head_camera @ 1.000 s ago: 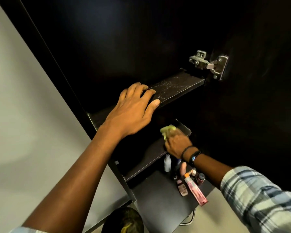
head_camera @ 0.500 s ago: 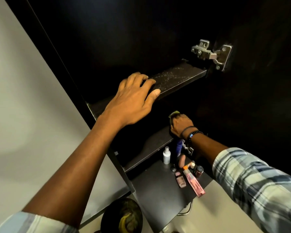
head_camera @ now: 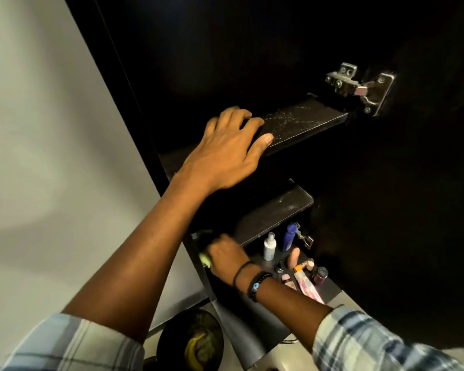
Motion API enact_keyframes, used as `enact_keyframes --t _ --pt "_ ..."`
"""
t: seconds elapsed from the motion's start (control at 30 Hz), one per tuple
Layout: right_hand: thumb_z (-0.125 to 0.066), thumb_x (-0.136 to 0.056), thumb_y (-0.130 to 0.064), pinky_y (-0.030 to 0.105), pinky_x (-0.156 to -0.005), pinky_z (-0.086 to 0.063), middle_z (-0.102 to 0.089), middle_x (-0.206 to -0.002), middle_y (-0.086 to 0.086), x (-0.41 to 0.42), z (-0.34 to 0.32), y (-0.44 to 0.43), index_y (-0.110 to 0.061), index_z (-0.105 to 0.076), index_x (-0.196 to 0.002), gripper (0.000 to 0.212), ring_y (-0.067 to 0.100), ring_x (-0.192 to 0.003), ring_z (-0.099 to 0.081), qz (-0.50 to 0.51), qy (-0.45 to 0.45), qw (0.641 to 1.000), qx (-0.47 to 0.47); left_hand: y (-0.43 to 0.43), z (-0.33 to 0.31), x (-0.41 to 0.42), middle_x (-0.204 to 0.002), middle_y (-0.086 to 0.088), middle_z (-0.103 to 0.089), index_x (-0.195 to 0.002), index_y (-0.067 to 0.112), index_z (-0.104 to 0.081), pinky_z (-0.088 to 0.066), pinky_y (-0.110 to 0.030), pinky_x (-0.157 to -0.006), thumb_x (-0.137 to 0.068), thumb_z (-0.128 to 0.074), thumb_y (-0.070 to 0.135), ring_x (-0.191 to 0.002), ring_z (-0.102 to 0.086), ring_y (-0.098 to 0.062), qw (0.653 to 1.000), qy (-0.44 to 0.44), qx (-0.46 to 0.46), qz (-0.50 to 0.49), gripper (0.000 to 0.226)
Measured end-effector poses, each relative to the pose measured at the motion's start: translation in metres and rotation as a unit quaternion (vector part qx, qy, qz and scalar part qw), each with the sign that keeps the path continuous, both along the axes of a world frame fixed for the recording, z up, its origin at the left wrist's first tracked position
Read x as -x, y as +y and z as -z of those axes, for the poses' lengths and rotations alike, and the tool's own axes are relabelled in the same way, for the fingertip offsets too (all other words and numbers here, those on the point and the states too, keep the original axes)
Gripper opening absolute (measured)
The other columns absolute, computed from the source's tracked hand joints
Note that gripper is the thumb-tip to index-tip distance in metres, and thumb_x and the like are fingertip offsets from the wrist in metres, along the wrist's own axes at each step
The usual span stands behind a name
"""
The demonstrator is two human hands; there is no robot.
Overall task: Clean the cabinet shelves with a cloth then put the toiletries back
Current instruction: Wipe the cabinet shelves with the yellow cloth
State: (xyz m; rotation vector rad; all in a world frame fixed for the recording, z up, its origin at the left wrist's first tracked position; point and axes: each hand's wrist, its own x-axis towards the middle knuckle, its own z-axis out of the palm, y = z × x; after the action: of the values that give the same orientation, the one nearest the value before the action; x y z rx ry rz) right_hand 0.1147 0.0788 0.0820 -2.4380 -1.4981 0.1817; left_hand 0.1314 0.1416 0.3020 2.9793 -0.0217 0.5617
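Your right hand [head_camera: 225, 254] seemingly clutched the yellow-green cloth [head_camera: 205, 259] at the dark middle shelf's [head_camera: 276, 212] left end, its length running rightward

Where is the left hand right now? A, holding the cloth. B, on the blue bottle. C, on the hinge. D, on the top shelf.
D: the left hand rests on the front edge of the dusty top shelf, while the right hand holds the cloth lower down.
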Motion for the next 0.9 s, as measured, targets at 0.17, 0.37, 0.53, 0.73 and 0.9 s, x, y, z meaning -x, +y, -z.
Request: enact_keyframes --t 0.17,0.37,0.53,0.73,0.9 --pt "-0.052 -0.085 -0.001 0.037 -0.088 -0.046 -0.064 -0.11 0.018 0.002 -0.009 -0.002 -0.003 -0.064 -0.109 0.027 0.033 -0.106 -0.053 -0.004 -0.03 0.999 0.025 -0.002 0.0 0.003 -0.141 -0.003 -0.037 -0.137 0.02 -0.04 -0.02 -0.039 -0.111 -0.098 -0.025 0.049 -0.136 -0.024 -0.017 1.0 -0.009 0.004 0.0 0.051" --pt "-0.053 -0.087 -0.006 0.036 -0.086 -0.049 -0.057 -0.115 0.009 -0.065 0.005 -0.049 -0.011 -0.065 -0.109 0.026 0.029 -0.11 -0.05 0.103 -0.059 0.993 0.017 -0.002 -0.001 0.005 -0.14 -0.002 -0.037 -0.137 0.02 -0.04 -0.019 -0.039 -0.112 -0.098 -0.024 0.048 -0.137 -0.022 -0.017 1.0 -0.009 0.001 -0.001 0.051" --pt "-0.053 -0.086 -0.004 0.036 -0.084 -0.049 -0.065 -0.107 0.017 -0.127 -0.035 -0.102 -0.005 -0.067 -0.096 0.017 0.034 -0.105 -0.059 0.28 -0.01 0.96 -0.013 -0.003 -0.003 0.004 -0.14 -0.003 -0.037 -0.137 0.019 -0.039 -0.022 -0.042 -0.112 -0.098 -0.025 0.047 -0.137 -0.022 -0.019 1.0 -0.005 0.019 -0.003 0.05" --pt "-0.063 -0.087 -0.015 0.027 -0.069 -0.053 -0.072 -0.082 0.001 -0.108 -0.137 -0.12 -0.014 -0.073 -0.101 0.017 0.011 -0.071 -0.064 0.293 -0.001 0.897 -0.332 -0.004 -0.002 0.004 -0.144 -0.002 -0.032 -0.139 0.021 -0.035 -0.02 -0.041 -0.113 -0.098 -0.024 0.047 -0.139 -0.018 -0.019 0.999 -0.005 0.032 -0.007 0.05" --pt "-0.064 -0.086 -0.021 0.018 -0.068 -0.05 -0.07 -0.084 -0.01 -0.095 -0.213 -0.137 -0.017 -0.073 -0.099 0.016 0.001 -0.072 -0.06 0.255 -0.099 0.857 -0.438 -0.005 -0.003 0.007 -0.143 -0.001 -0.032 -0.139 0.021 -0.034 -0.021 -0.041 -0.113 -0.098 -0.023 0.047 -0.139 -0.017 -0.017 0.999 -0.017 0.04 -0.01 0.05"
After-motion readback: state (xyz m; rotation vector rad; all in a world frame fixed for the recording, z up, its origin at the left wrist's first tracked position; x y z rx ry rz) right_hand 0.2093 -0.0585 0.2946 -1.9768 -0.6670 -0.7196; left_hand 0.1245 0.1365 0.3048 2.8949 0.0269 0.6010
